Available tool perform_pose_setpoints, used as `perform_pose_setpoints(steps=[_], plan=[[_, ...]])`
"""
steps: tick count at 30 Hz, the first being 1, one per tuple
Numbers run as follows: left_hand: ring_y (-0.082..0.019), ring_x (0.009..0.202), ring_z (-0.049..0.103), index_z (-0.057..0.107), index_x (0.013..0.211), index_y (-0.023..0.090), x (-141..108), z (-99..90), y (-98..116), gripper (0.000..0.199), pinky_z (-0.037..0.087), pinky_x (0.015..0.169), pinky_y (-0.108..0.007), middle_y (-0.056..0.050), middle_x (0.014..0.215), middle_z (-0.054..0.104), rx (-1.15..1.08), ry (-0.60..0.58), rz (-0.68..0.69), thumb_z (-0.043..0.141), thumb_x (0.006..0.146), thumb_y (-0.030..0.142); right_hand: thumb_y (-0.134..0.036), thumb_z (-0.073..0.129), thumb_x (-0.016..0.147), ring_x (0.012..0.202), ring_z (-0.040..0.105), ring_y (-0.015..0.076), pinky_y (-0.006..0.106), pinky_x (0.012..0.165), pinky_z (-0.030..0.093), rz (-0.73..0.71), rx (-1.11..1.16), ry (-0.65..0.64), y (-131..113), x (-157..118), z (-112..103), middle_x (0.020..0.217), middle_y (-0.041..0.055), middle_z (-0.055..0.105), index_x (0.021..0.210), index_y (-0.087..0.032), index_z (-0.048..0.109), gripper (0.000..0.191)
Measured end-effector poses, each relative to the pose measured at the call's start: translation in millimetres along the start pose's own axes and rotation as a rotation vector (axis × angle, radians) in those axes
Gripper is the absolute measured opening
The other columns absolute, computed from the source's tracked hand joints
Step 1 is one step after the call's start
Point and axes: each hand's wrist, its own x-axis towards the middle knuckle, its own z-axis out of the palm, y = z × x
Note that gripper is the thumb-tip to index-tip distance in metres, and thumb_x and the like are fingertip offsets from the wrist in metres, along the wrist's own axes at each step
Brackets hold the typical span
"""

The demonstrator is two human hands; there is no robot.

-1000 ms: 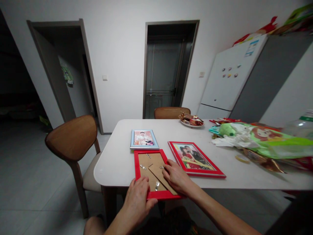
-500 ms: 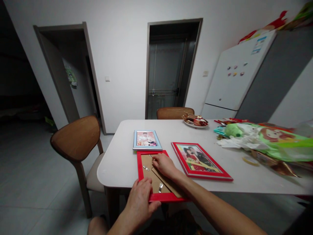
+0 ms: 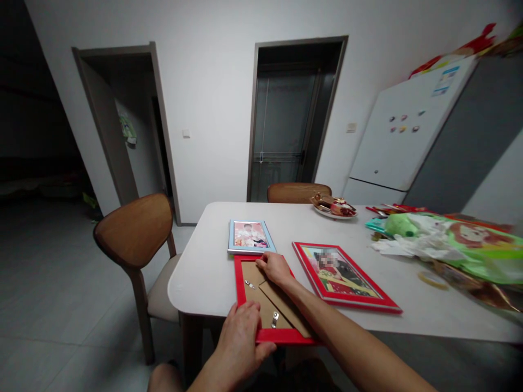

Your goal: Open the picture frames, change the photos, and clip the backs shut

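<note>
A red picture frame (image 3: 239, 280) lies face down at the table's near edge, its brown backing board (image 3: 265, 314) with metal clips and a folded-in stand showing. My left hand (image 3: 242, 335) grips the frame's near left corner, thumb at the near edge and fingers over the top. Near the far end of the backing, my right hand (image 3: 275, 268) is closed, fingertips pressed together at the board; what they pinch, if anything, is hidden. Touching the far edge is a blue picture frame (image 3: 231, 237). Another red frame (image 3: 312, 275) with a photo lies face up to the right.
On the white table (image 3: 196, 261) stand a plate of wrapped items (image 3: 335, 208) at the back and a heap of green and white packaging (image 3: 445, 239) at the right, beside a tape roll (image 3: 433, 280). Wooden chairs (image 3: 137, 228) stand at the left and behind.
The view has shifted slightly, moving the scene right and down. My right hand's fingers now cover the far clip that showed beside them. My left hand keeps its grip on the corner.
</note>
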Motion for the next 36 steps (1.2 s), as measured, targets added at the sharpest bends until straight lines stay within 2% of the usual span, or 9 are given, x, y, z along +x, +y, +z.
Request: perform_pose_setpoints(steps=[4, 9, 14, 20, 25, 30, 36], plan=[[-0.024, 0.112, 0.042, 0.051, 0.107, 0.012, 0, -0.4, -1, 0.051, 0.026, 0.099, -0.041, -0.012, 0.119, 0.051, -0.016, 0.011, 0.004, 0.065, 0.063, 0.033, -0.027, 0.042, 0.078, 0.065, 0.054, 0.0115, 0.019, 0.056, 0.033, -0.130, 0.067, -0.045, -7, -21, -3, 0.075, 0.0040, 0.065, 0.076, -0.016, 0.064, 0.025], [-0.026, 0.111, 0.043, 0.054, 0.101, 0.013, 1, -2.4, 1, 0.045, 0.029, 0.097, -0.042, -0.013, 0.120, 0.050, -0.005, 0.008, -0.009, 0.065, 0.062, 0.031, -0.022, 0.044, 0.076, 0.074, 0.054, 0.0132, 0.021, 0.067, 0.035, -0.369, 0.082, -0.100, -24, -49, -5, 0.078, 0.0038, 0.063, 0.078, -0.018, 0.066, 0.023], [-0.026, 0.111, 0.043, 0.053, 0.103, 0.013, 2, -1.8, 1, 0.047, 0.030, 0.097, -0.043, -0.013, 0.119, 0.050, -0.006, 0.010, -0.001, 0.065, 0.061, 0.030, -0.019, 0.043, 0.075, 0.073, 0.052, 0.0134, 0.022, 0.068, 0.035, -0.438, 0.024, -0.134, -28, -52, -7, 0.075, 0.0037, 0.062, 0.077, -0.019, 0.067, 0.025], [-0.025, 0.113, 0.041, 0.051, 0.106, 0.012, 3, 4.2, -5, 0.051, 0.028, 0.098, -0.043, -0.013, 0.120, 0.050, 0.000, 0.033, 0.030, 0.067, 0.060, 0.028, -0.021, 0.043, 0.076, 0.077, 0.051, 0.0143, 0.023, 0.069, 0.037, -0.459, 0.081, -0.151, -22, -57, -14, 0.081, 0.0055, 0.060, 0.086, -0.018, 0.066, 0.025], [-0.025, 0.111, 0.044, 0.052, 0.103, 0.014, 2, 3.8, -5, 0.048, 0.030, 0.097, -0.044, -0.012, 0.118, 0.051, -0.004, 0.046, 0.037, 0.067, 0.060, 0.029, -0.017, 0.042, 0.076, 0.085, 0.049, 0.0156, 0.027, 0.078, 0.036, -0.479, 0.138, -0.141, -6, -84, -32, 0.087, 0.0062, 0.059, 0.082, -0.018, 0.066, 0.025], [-0.025, 0.109, 0.045, 0.054, 0.100, 0.015, 1, 2.2, -4, 0.043, 0.032, 0.095, -0.043, -0.011, 0.112, 0.055, -0.017, 0.060, 0.040, 0.067, 0.061, 0.029, -0.019, 0.043, 0.076, 0.092, 0.045, 0.0177, 0.033, 0.082, 0.034, -0.607, 0.075, -0.166, 6, -121, -49, 0.098, 0.0052, 0.055, 0.083, -0.024, 0.065, 0.023], [-0.025, 0.106, 0.048, 0.053, 0.103, 0.015, 2, -0.8, -3, 0.045, 0.035, 0.093, -0.041, -0.010, 0.108, 0.057, -0.016, 0.060, 0.048, 0.066, 0.062, 0.029, -0.023, 0.040, 0.080, 0.093, 0.043, 0.0179, 0.035, 0.083, 0.034, -0.650, 0.061, -0.164, 6, -130, -55, 0.095, 0.0054, 0.056, 0.085, -0.024, 0.064, 0.024]])
